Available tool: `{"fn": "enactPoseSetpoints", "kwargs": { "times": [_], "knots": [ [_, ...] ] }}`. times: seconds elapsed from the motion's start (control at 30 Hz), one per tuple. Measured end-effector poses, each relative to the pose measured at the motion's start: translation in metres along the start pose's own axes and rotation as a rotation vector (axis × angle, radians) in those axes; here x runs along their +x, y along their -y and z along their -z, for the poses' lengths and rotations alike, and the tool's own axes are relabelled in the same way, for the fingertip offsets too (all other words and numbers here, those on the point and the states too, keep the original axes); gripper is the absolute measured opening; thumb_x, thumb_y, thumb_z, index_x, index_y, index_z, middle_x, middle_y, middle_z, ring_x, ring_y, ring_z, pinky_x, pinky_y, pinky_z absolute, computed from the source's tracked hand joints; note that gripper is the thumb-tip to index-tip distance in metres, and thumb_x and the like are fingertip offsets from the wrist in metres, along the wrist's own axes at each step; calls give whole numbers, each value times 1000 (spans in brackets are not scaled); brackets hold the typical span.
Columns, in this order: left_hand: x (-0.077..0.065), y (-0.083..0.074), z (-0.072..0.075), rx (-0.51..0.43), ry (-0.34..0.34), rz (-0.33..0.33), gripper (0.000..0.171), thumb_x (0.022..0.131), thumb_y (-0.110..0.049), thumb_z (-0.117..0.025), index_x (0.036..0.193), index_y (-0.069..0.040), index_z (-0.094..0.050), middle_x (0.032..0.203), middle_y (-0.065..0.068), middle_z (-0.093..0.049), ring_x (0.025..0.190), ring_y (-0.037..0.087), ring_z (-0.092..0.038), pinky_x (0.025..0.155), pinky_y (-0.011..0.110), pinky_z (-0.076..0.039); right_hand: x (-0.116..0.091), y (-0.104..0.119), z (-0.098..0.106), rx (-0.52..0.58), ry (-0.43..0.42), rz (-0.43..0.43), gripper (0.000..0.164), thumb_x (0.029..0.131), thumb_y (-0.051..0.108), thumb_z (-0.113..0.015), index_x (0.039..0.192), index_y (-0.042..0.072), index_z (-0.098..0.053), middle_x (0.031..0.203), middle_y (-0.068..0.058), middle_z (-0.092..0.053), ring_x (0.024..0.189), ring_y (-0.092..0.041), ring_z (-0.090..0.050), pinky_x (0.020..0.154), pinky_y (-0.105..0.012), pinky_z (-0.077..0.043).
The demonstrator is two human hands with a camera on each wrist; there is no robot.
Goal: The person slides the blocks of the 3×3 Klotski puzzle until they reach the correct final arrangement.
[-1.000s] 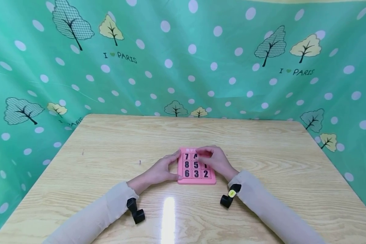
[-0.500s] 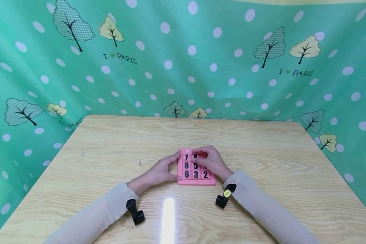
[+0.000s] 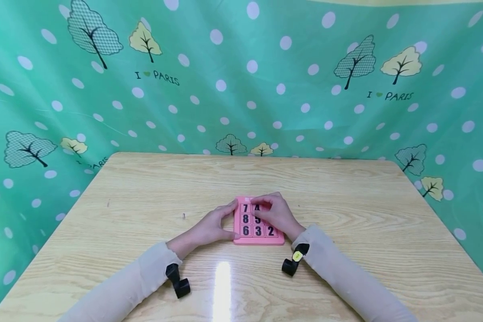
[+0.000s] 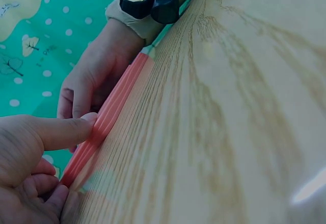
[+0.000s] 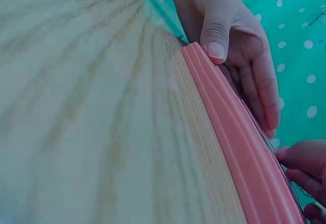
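Observation:
A pink sliding number puzzle point(image 3: 258, 240) lies flat on the table in the head view, black digits on its tiles. My left hand point(image 3: 211, 226) holds its left side. The thumb is at the near left corner and the fingers are at the far left; in the left wrist view the thumb point(image 4: 71, 132) lies on the puzzle's rim. My right hand point(image 3: 279, 214) reaches over the upper right part, thumb and index fingertips apart around the tile with 4 point(image 3: 257, 208). It hides the top right tile space and part of the middle row. In the right wrist view its fingertips point(image 5: 288, 155) meet the puzzle's face.
The light wood table point(image 3: 145, 192) spreads around the puzzle, with a bright light reflection point(image 3: 222, 286) in front of it. A green dotted curtain point(image 3: 241, 80) hangs along the back and sides. Each wrist wears a black camera.
My right hand and forearm have shifted left over the puzzle, covering more of the middle row's digits. My left hand and the puzzle have stayed in place.

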State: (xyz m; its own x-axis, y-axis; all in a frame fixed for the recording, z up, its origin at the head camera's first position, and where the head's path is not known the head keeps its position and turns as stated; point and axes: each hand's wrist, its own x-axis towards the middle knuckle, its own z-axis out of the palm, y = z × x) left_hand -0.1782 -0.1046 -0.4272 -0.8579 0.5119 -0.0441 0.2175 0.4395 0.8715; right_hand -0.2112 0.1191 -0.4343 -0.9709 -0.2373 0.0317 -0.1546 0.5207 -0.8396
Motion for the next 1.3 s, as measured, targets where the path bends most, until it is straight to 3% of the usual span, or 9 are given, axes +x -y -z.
{"fn": "enactPoseSetpoints", "kwargs": {
  "times": [1.3],
  "knots": [
    [-1, -1, 0, 2, 8, 1, 93, 75, -15, -78, 148, -4, -23, 156, 7, -18, 142, 27, -17, 116, 44, -13, -1, -1, 7, -46, 15, 31, 28, 79, 12, -74, 107, 17, -72, 103, 2, -64, 100, -17, -49, 92, -38, -41]
  ]
}}
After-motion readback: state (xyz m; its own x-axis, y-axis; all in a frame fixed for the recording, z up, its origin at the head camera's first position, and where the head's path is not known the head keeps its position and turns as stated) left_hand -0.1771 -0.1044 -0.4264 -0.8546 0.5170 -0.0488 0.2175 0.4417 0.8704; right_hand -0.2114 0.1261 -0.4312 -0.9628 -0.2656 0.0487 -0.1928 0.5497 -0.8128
